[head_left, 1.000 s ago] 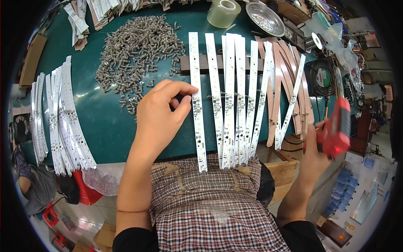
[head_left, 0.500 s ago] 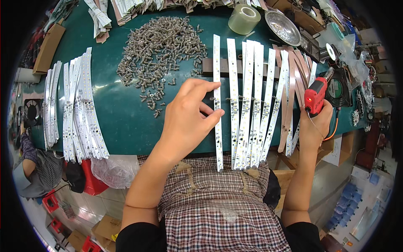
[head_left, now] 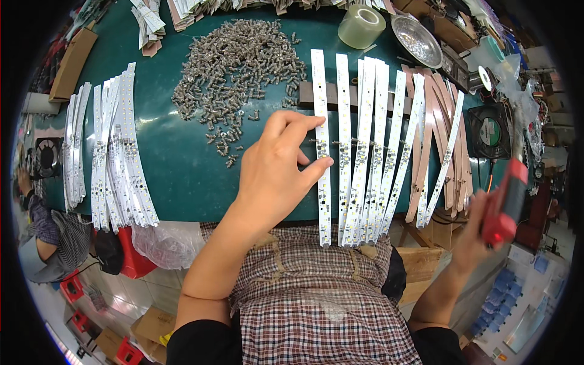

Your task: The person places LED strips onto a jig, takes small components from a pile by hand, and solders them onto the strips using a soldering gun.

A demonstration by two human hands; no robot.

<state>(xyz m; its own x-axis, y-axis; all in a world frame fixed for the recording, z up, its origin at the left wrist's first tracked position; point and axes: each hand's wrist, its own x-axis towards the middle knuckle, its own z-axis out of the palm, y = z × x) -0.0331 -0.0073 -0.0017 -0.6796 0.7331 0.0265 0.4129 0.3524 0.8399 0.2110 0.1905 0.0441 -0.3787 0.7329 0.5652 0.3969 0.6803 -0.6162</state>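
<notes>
Several long white LED strips (head_left: 367, 152) lie side by side across a dark bar on the green table (head_left: 182, 176), their near ends overhanging the edge. My left hand (head_left: 277, 173) is on the leftmost strip (head_left: 320, 201), with the index fingertip and thumb pressing its left edge. My right hand (head_left: 471, 234) is off the table's right edge, gripping a red electric screwdriver (head_left: 506, 204) that looks blurred. The driver's tip is not clear to see.
A big pile of small metal screws (head_left: 243, 67) lies beyond my left hand. More white strips (head_left: 115, 152) are stacked at the left and brown strips (head_left: 433, 140) at the right. A tape roll (head_left: 362, 26), metal bowl (head_left: 417, 39) and fan (head_left: 490, 131) sit farther back. Another person (head_left: 52, 228) is at lower left.
My right hand has pulled the red screwdriver away from the strips, down and to the right, off the table. My left hand stays on the leftmost strip.
</notes>
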